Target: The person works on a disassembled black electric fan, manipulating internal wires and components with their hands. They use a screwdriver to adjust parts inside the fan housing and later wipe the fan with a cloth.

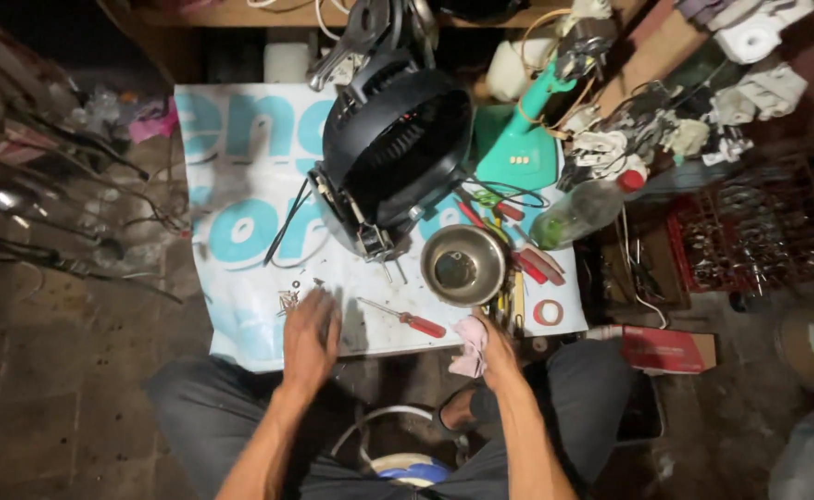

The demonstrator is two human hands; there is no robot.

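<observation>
Left hand: the left hand (pixel 310 335) lies flat, fingers spread and holding nothing, on the white printed sheet (pixel 240 222), its fingertips at a scatter of small screws (pixel 288 298).
Right hand: the right hand (pixel 492 347) is closed around a pink cloth (pixel 471 344) at the near edge of the sheet.
Screwdriver: a red-handled screwdriver (pixel 407 318) lies on the sheet between the two hands, touched by neither.
Bowl: a round steel bowl (pixel 463 265) stands just beyond the right hand.
Hand tools: red-handled tools (pixel 529 264) lie beside the bowl, partly under it.
Tape: a red tape roll (pixel 548 312) sits near the sheet's right corner.
Fan: a black fan housing (pixel 394 148) lies tilted in the middle of the sheet, wires loose at its base.
Green stand: a green plastic stand (pixel 521 143) leans to the right of the fan.
Bottle: a clear bottle with a red cap (pixel 581 211) lies on its side right of the tools.
Crate: a red crate (pixel 750 241) of small parts stands well off to the right.
</observation>
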